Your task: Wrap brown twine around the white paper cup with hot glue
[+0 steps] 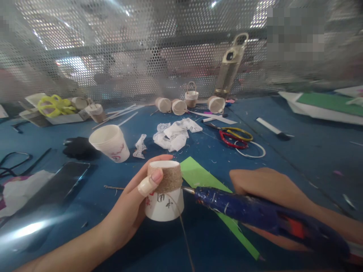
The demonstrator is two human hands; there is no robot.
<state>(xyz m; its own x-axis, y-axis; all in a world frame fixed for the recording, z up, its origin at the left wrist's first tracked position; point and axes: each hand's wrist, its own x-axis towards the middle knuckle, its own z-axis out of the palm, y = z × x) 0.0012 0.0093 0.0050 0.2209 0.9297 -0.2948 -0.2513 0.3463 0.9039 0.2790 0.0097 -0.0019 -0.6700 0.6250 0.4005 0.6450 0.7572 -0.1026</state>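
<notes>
a twine-wrapped white cup (166, 209) gripped in my left hand (132, 200), mid-feed over the bench (204, 245), my right hand (272, 189) closed around a blue glue gun (235, 206), its nozzle (189, 190) right at the twine (170, 180)

The cup (164, 210) in my left hand (133, 202) looks like smooth, matt white paper, its upper band wrapped in rough, fibrous twine (171, 179), while my right hand (272, 187) grips a glue gun (241, 207) of shiny dark-blue plastic, smeared along the barrel, with a bare metal nozzle (188, 190). Around me I see flat, matt green paper (195, 172), thin patterned white lace (172, 136), scissors (233, 139) with 2 smooth plastic loops, and a glossy, glass-like phone face (66, 177). Behind stands a shiny perforated metal screen (127, 60).
</notes>
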